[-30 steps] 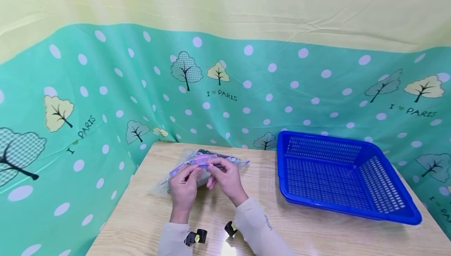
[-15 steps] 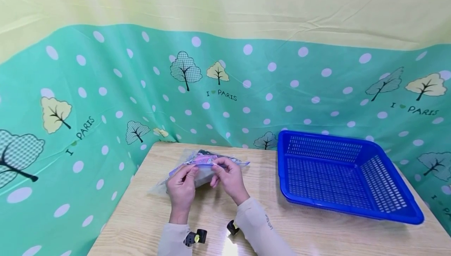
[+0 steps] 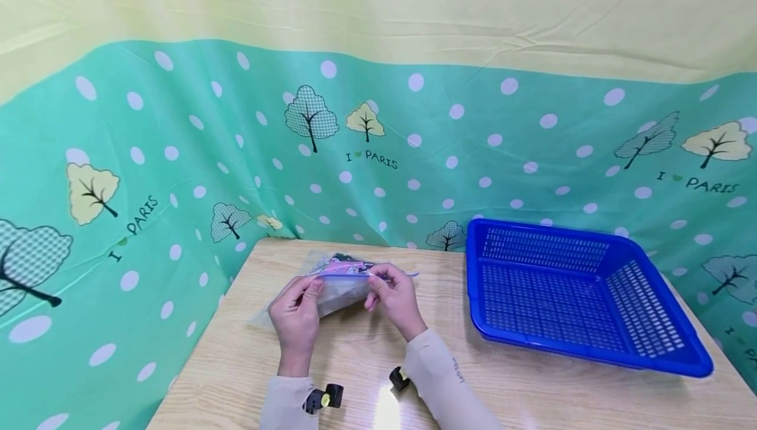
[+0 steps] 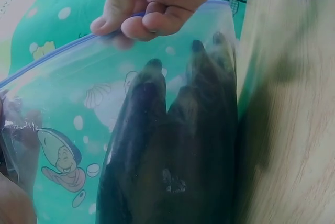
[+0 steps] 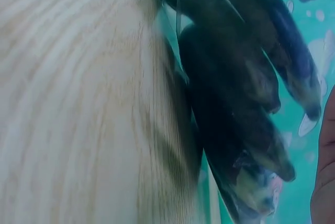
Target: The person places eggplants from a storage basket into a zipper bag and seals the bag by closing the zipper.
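A clear zip bag [image 3: 343, 290] with a blue-purple zip strip [image 4: 63, 48] stands tilted on the table, its strip pulled straight between both hands. My left hand [image 3: 294, 315] pinches the strip toward its left side, thumb against curled fingers. Near the right end, my right hand [image 3: 397, 302] pinches the same strip between thumb and forefinger. Several dark, long, tapered items [image 5: 235, 88] lie inside the bag, clustered low; cloudy plastic blurs what they are. Pink cartoon print [image 3: 340, 265] shows behind the strip. In the left wrist view the right hand's fingertips [image 4: 138, 26] lie right along the strip.
To the right sits a blue plastic basket [image 3: 591, 350] with perforated walls and nothing in it. The wooden table [image 3: 236, 377] meets a green and yellow printed curtain [image 3: 414, 173] behind and at the sides. A small black wrist mount [image 3: 322, 400] shows on each sleeve.
My hands have moved apart along the zip strip, the left one leftward and the right one rightward. More of the strip and the bag shows between them. The basket has stayed put.
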The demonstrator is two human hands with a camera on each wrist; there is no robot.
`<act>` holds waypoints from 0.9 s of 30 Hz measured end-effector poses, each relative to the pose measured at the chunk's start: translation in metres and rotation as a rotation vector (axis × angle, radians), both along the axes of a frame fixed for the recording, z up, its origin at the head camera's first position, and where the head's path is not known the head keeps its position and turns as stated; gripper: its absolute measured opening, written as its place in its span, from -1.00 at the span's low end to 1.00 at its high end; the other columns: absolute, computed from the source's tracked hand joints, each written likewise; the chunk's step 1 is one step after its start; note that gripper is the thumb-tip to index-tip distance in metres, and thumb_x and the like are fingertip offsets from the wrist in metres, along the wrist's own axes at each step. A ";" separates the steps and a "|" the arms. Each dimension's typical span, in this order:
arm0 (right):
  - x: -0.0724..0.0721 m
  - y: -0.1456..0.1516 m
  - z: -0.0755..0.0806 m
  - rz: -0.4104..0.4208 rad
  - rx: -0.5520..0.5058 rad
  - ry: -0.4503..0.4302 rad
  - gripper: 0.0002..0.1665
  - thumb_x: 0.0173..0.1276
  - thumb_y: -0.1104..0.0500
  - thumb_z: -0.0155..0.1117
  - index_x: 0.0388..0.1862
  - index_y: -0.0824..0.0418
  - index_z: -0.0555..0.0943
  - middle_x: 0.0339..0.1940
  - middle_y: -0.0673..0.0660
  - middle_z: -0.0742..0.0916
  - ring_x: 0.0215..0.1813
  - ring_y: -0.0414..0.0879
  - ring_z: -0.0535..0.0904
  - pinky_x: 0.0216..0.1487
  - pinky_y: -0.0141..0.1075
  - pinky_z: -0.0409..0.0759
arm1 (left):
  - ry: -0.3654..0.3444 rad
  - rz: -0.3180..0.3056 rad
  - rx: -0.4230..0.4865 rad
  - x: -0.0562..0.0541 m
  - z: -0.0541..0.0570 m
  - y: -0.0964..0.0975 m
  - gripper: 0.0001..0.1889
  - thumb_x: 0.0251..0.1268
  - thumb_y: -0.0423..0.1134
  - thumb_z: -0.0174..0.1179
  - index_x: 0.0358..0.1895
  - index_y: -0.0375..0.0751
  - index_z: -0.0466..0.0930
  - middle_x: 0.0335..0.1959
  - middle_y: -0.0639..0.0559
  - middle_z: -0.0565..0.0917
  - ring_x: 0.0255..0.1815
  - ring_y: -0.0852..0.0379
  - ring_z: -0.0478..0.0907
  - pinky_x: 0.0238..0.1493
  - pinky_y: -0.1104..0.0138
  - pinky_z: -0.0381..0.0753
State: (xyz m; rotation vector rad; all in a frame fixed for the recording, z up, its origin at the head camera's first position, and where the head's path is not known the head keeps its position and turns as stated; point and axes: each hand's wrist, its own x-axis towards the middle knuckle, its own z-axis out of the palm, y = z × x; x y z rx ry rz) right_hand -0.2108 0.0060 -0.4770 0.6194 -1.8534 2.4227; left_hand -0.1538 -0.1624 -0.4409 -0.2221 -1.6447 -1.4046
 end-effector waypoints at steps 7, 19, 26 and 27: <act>-0.006 0.004 -0.003 -0.019 0.041 -0.002 -0.86 0.49 0.41 0.18 -0.16 0.56 0.54 -0.64 0.39 0.62 -0.64 -0.12 0.60 -0.55 -0.21 0.69 | 0.057 0.036 0.006 0.002 0.005 -0.001 -0.93 0.09 -0.77 0.26 -0.39 -0.66 0.66 -0.51 -0.35 0.65 -0.42 0.37 0.57 -0.36 0.60 0.53; -0.016 0.014 -0.009 -0.066 0.084 0.005 -0.88 0.49 0.42 0.17 -0.17 0.55 0.54 -0.63 0.42 0.62 -0.63 -0.12 0.60 -0.55 -0.19 0.69 | 0.098 0.054 0.037 0.007 0.017 -0.002 -0.93 0.19 -0.69 0.26 -0.42 -0.70 0.62 -0.55 -0.36 0.62 -0.45 0.35 0.56 -0.38 0.60 0.52; -0.020 0.019 -0.009 -0.097 0.104 -0.008 -0.90 0.48 0.43 0.17 -0.17 0.52 0.55 -0.63 0.32 0.63 -0.62 -0.12 0.60 -0.54 -0.22 0.70 | 0.108 0.066 0.073 0.002 0.007 -0.013 -0.96 0.20 -0.71 0.24 -0.40 -0.66 0.64 -0.55 -0.31 0.63 -0.45 0.33 0.58 -0.35 0.60 0.53; -0.021 0.020 -0.009 -0.099 0.105 -0.006 -0.90 0.48 0.43 0.17 -0.16 0.53 0.55 -0.63 0.33 0.62 -0.62 -0.12 0.60 -0.54 -0.22 0.70 | 0.110 0.067 0.077 0.002 0.007 -0.013 -0.95 0.21 -0.69 0.25 -0.40 -0.67 0.64 -0.54 -0.31 0.64 -0.45 0.33 0.58 -0.34 0.60 0.53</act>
